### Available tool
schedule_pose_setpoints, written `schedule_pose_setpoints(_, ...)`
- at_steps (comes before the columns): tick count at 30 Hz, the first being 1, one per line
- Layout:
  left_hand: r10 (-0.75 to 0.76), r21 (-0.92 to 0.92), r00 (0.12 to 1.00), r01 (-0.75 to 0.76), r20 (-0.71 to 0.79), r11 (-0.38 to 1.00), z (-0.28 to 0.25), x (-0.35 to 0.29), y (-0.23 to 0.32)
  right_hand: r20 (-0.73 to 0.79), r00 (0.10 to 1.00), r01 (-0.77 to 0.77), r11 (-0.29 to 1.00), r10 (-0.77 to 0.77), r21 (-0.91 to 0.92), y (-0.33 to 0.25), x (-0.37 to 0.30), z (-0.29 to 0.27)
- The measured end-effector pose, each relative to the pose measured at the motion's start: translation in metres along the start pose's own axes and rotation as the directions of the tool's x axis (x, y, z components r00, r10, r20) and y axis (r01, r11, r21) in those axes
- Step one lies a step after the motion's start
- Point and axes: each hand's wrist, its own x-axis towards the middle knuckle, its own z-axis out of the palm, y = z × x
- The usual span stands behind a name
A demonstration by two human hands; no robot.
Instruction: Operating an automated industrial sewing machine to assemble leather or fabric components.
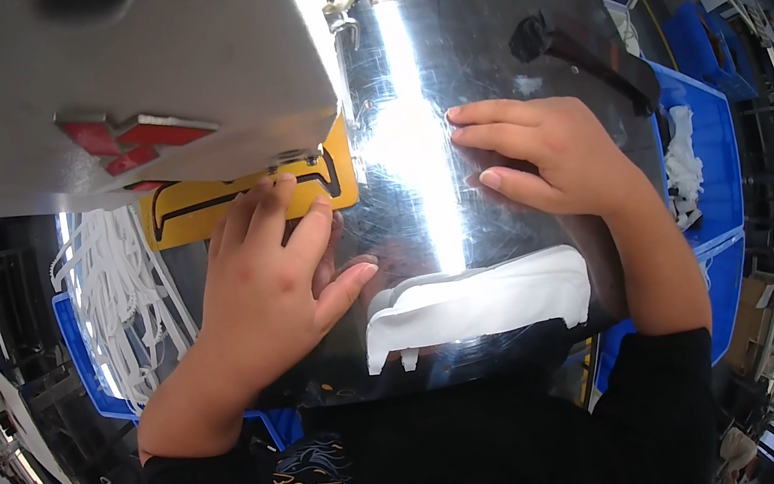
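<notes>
White strips point(122, 294) heap over a blue bin point(84, 371) at left; a blue tub point(722, 148) at right holds white scraps point(683, 160). A machine point(176, 62), upper left, partly hides the yellow plate point(207, 193) left of centre. The left hand point(265, 271) touches it, fingers parted, gripping nothing; the right hand point(560, 154) is loosely open, empty. White pieces point(482, 298) lie lower centre.

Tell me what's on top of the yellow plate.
The left hand has fingers over the yellow plate, partly covering its dark outline. The machine head hides its far edge; what lies there or beneath the fingers can't be seen.
</notes>
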Motion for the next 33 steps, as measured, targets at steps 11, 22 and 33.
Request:
schedule_pose_setpoints(11, 0.115, -0.100, 0.993, -0.116, -0.013, 0.988, 0.000, 0.008, 0.004, -0.025, 0.999, 0.029, 0.999, -0.030, -0.023, -0.001, 0.001, 0.002)
schedule_pose_setpoints(22, 0.169, -0.165, 0.981, -0.151, 0.097, 0.975, 0.001, 0.019, 0.012, -0.257, 0.964, 0.050, 0.996, -0.069, -0.078, 0.005, -0.001, 0.004)
schedule_pose_setpoints(33, 0.170, -0.180, 0.985, -0.171, -0.022, 0.969, 0.004, 0.018, 0.006, -0.213, 0.975, 0.047, 0.993, -0.070, -0.109, 0.004, -0.001, 0.000)
